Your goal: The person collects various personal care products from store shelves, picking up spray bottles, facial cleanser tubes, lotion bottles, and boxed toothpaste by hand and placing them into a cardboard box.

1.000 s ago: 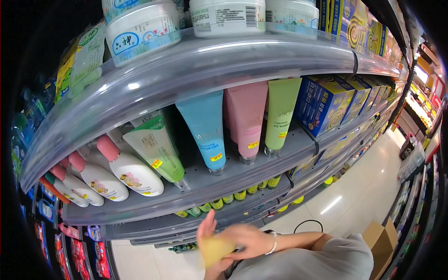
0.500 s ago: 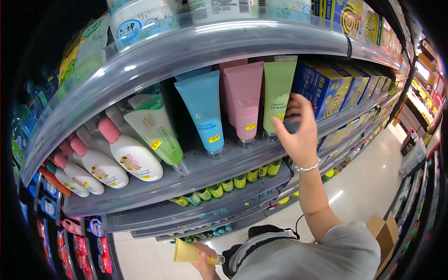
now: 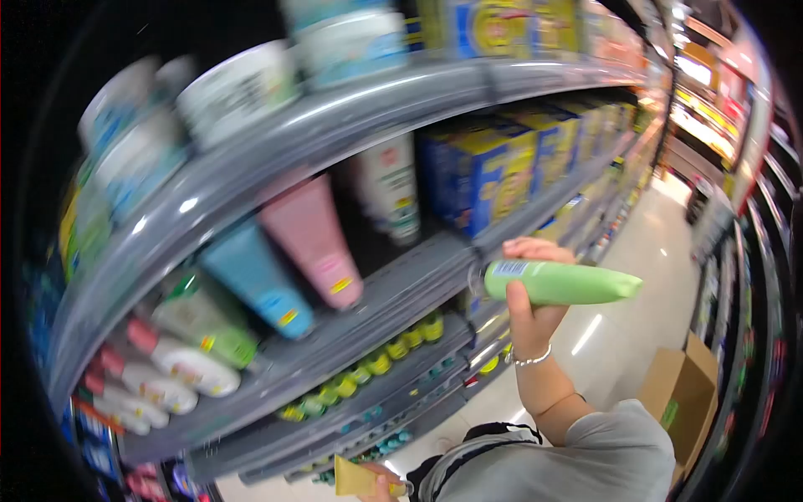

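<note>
The head-worn camera looked forward and down, close to the shelves [image 3: 351, 115]. Its wide, bowed view took in the right hand [image 3: 535, 322], the left hand [image 3: 381, 487] and the floor [image 3: 644, 322].

A pale green tube [image 3: 577, 284] lies nearly level in the right hand [image 3: 538, 325], clear cap leftward, flat end rightward, printing near the cap; a yellow tube [image 3: 355, 478] sits lower, in the left hand [image 3: 381, 489], flat end leftward.
</note>
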Action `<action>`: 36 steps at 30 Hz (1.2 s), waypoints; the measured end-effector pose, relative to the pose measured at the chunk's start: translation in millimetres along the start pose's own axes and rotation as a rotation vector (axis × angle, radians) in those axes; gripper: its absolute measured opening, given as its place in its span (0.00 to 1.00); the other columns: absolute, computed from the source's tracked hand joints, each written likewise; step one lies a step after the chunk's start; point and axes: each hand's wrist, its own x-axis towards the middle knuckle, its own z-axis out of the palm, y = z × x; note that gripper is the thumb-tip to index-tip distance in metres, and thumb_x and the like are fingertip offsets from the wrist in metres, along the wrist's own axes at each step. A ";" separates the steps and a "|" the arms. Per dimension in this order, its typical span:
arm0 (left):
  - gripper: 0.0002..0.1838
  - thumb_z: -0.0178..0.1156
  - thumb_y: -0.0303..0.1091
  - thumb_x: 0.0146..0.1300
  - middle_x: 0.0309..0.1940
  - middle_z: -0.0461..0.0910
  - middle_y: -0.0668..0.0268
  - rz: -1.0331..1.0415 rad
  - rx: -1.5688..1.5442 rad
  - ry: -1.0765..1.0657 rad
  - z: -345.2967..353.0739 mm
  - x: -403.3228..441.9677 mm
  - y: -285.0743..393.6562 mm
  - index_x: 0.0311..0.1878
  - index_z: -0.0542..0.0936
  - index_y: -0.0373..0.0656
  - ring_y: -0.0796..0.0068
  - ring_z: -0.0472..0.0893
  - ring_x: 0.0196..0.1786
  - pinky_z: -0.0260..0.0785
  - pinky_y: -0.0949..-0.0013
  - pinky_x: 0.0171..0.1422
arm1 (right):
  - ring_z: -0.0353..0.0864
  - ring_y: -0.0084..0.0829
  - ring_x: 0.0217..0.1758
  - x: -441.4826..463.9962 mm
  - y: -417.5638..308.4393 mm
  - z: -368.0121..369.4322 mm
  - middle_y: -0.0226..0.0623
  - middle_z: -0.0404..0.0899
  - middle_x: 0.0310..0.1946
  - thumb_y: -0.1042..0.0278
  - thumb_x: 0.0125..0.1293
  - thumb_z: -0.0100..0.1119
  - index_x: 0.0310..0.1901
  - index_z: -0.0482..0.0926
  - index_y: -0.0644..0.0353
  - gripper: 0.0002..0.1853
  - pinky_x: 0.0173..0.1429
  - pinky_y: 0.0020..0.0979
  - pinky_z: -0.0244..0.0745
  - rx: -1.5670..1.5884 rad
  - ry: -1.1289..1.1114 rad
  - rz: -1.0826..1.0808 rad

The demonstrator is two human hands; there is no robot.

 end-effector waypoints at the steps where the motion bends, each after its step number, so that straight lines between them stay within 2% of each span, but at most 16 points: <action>1: 0.16 0.57 0.38 0.52 0.14 0.66 0.65 -0.009 -0.014 -0.070 -1.0 0.7 -8.1 0.34 0.64 0.38 0.75 0.67 0.16 0.62 0.73 0.21 | 0.72 0.31 0.34 3.0 -2.7 -21.9 0.39 0.69 0.33 0.76 0.45 0.62 0.36 0.66 0.64 0.17 0.44 0.31 0.69 -0.058 0.032 -0.028; 4: 0.24 0.58 0.33 0.52 0.29 0.69 0.63 -0.362 0.119 -0.307 -12.8 14.4 -35.6 0.49 0.58 0.39 0.75 0.69 0.30 0.64 0.72 0.36 | 0.74 0.28 0.29 -0.2 -14.7 -92.5 0.38 0.71 0.30 0.79 0.50 0.59 0.42 0.62 0.64 0.19 0.33 0.28 0.72 0.045 0.015 0.293; 5: 0.28 0.58 0.32 0.52 0.35 0.70 0.62 -0.476 0.178 -0.382 -13.0 20.5 -44.5 0.54 0.56 0.40 0.75 0.70 0.35 0.64 0.72 0.41 | 0.74 0.28 0.29 -1.1 -22.6 -116.4 0.38 0.71 0.30 0.79 0.50 0.59 0.42 0.62 0.64 0.19 0.33 0.28 0.72 -0.010 0.054 0.273; 7: 0.37 0.58 0.28 0.52 0.45 0.72 0.61 -0.697 0.316 -0.505 14.9 28.1 -37.2 0.65 0.53 0.41 0.74 0.71 0.45 0.65 0.71 0.51 | 0.74 0.27 0.24 -3.9 -42.0 -161.3 0.37 0.72 0.27 0.80 0.51 0.57 0.44 0.61 0.65 0.20 0.30 0.25 0.72 -0.142 0.159 0.494; 8: 0.33 0.58 0.26 0.51 0.34 0.72 0.65 -0.548 0.242 -0.492 43.2 21.1 -19.9 0.61 0.59 0.38 0.75 0.72 0.33 0.67 0.74 0.41 | 0.74 0.26 0.22 -4.0 -52.5 -185.2 0.37 0.71 0.24 0.77 0.55 0.55 0.46 0.59 0.66 0.19 0.28 0.25 0.72 -0.206 0.185 0.514; 9: 0.33 0.58 0.26 0.51 0.34 0.72 0.65 -0.555 0.249 -0.527 77.4 19.2 -12.6 0.61 0.59 0.38 0.75 0.72 0.33 0.67 0.74 0.41 | 0.74 0.26 0.22 -7.4 -63.1 -211.5 0.37 0.71 0.24 0.77 0.55 0.55 0.46 0.59 0.66 0.19 0.28 0.25 0.72 -0.232 0.210 0.508; 11: 0.16 0.59 0.35 0.51 0.18 0.66 0.63 -0.269 -0.009 -0.610 126.7 11.3 -3.7 0.34 0.64 0.38 0.75 0.67 0.17 0.63 0.74 0.21 | 0.74 0.26 0.21 -17.7 -86.5 -261.8 0.39 0.71 0.23 0.69 0.59 0.54 0.45 0.60 0.67 0.17 0.26 0.26 0.72 -0.291 0.317 0.630; 15: 0.17 0.61 0.33 0.50 0.20 0.65 0.63 -0.277 -0.079 -0.800 186.6 -16.2 -4.2 0.35 0.63 0.38 0.75 0.68 0.18 0.63 0.74 0.22 | 0.74 0.27 0.20 -32.3 -132.3 -327.2 0.40 0.71 0.22 0.62 0.61 0.52 0.41 0.61 0.66 0.17 0.24 0.26 0.71 -0.385 0.537 0.753; 17: 0.13 0.56 0.26 0.51 0.21 0.67 0.64 -0.315 -0.119 -0.942 211.3 -35.7 -4.3 0.37 0.64 0.37 0.76 0.69 0.20 0.66 0.74 0.26 | 0.73 0.28 0.19 -42.0 -145.6 -349.5 0.39 0.71 0.20 0.60 0.61 0.52 0.37 0.62 0.65 0.16 0.23 0.26 0.71 -0.369 0.617 0.773; 19: 0.13 0.56 0.22 0.50 0.21 0.68 0.63 -0.396 -0.199 -0.960 230.8 -56.8 -12.2 0.38 0.64 0.37 0.76 0.70 0.21 0.66 0.73 0.29 | 0.72 0.27 0.19 -51.3 -154.7 -366.4 0.38 0.70 0.20 0.61 0.60 0.53 0.35 0.62 0.64 0.16 0.23 0.26 0.70 -0.343 0.670 0.781; 22: 0.13 0.57 0.23 0.51 0.20 0.69 0.64 -0.498 -0.189 -1.021 259.9 -76.0 -16.7 0.37 0.65 0.37 0.75 0.71 0.21 0.67 0.73 0.28 | 0.71 0.26 0.19 -56.0 -163.8 -388.4 0.37 0.70 0.20 0.65 0.58 0.55 0.37 0.61 0.63 0.15 0.23 0.25 0.70 -0.515 0.766 0.703; 27: 0.14 0.57 0.22 0.49 0.20 0.70 0.63 -0.493 -0.083 -1.103 296.4 -68.8 -24.4 0.38 0.65 0.37 0.75 0.72 0.22 0.67 0.73 0.27 | 0.70 0.26 0.19 -47.1 -167.0 -426.7 0.36 0.67 0.20 0.68 0.57 0.55 0.40 0.60 0.61 0.15 0.23 0.24 0.69 -0.493 0.891 0.617; 29: 0.15 0.61 0.32 0.49 0.17 0.67 0.64 -0.510 0.015 -1.131 312.4 -60.8 -39.4 0.34 0.65 0.37 0.75 0.70 0.19 0.65 0.73 0.24 | 0.70 0.27 0.19 -49.9 -161.7 -439.4 0.37 0.67 0.20 0.68 0.57 0.55 0.40 0.60 0.61 0.15 0.23 0.25 0.69 -0.440 0.847 0.611; 31: 0.14 0.61 0.31 0.48 0.17 0.68 0.64 -0.561 0.007 -1.144 330.7 -52.3 -60.8 0.33 0.67 0.37 0.75 0.71 0.18 0.65 0.74 0.24 | 0.69 0.27 0.18 -46.0 -153.5 -445.4 0.37 0.67 0.20 0.68 0.56 0.55 0.41 0.61 0.61 0.16 0.23 0.25 0.68 -0.456 0.837 0.585; 33: 0.10 0.58 0.23 0.50 0.21 0.71 0.65 -0.692 0.072 -1.193 350.2 -41.7 -85.1 0.35 0.68 0.36 0.77 0.73 0.22 0.66 0.75 0.26 | 0.69 0.26 0.19 -40.6 -147.1 -449.5 0.37 0.67 0.20 0.67 0.55 0.56 0.41 0.61 0.61 0.17 0.23 0.25 0.68 -0.569 0.812 0.496; 36: 0.10 0.59 0.23 0.50 0.22 0.71 0.67 -0.654 0.133 -1.336 393.8 -25.0 -122.8 0.34 0.69 0.37 0.78 0.73 0.22 0.67 0.75 0.26 | 0.67 0.24 0.18 -8.4 -143.4 -459.1 0.35 0.67 0.19 0.62 0.56 0.55 0.42 0.61 0.61 0.18 0.23 0.23 0.66 -0.759 0.892 0.326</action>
